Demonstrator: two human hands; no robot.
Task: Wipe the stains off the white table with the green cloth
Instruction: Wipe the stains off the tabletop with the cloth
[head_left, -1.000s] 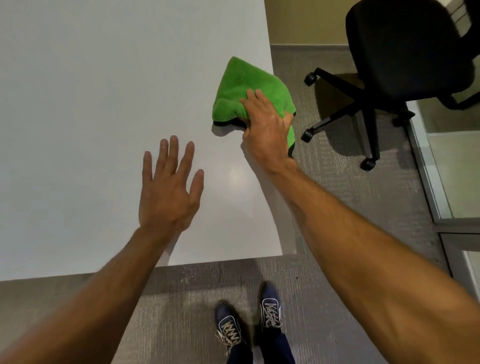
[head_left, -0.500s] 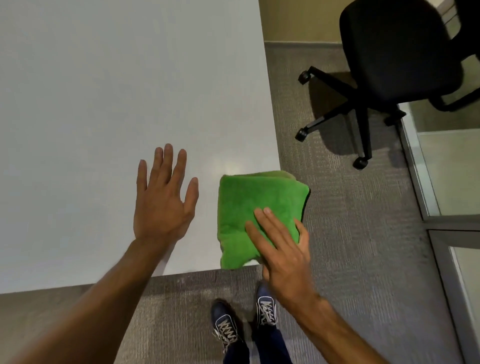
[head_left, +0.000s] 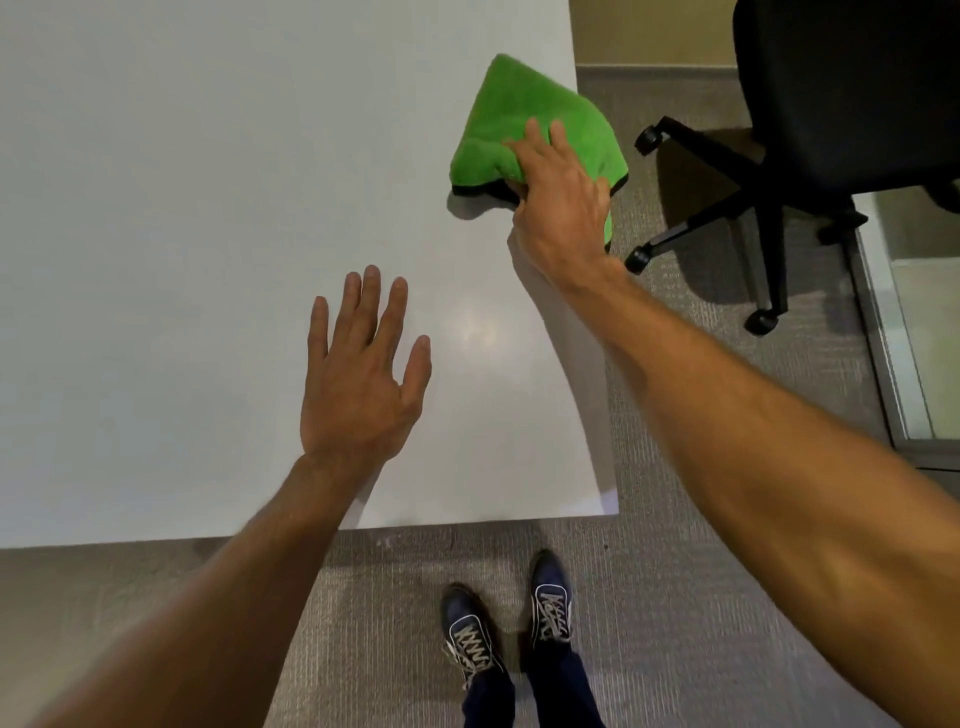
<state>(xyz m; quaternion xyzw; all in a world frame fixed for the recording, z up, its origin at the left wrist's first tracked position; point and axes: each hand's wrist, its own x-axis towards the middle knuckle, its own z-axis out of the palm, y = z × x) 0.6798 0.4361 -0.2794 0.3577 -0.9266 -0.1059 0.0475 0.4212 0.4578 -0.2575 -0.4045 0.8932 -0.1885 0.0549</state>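
Note:
The green cloth (head_left: 519, 119), folded with a black hem, lies at the right edge of the white table (head_left: 182, 208), far from me. My right hand (head_left: 561, 202) presses on the cloth's near part, fingers spread over it, thumb tucked at the hem; one corner hangs past the table edge. My left hand (head_left: 358, 374) rests flat on the table near the front edge, fingers apart, holding nothing. No stain stands out on the surface; only a pale glare spot shows near the front right.
A black office chair (head_left: 831, 104) on castors stands right of the table, close to the cloth. Grey carpet (head_left: 701, 571) covers the floor, with my two dark shoes (head_left: 509, 623) below the table's front edge. A glass partition frame (head_left: 883, 338) runs along the far right.
My right hand has pushed the cloth from the table's front right corner away from me along the right edge, back to the far position. The left hand has stayed flat in place.

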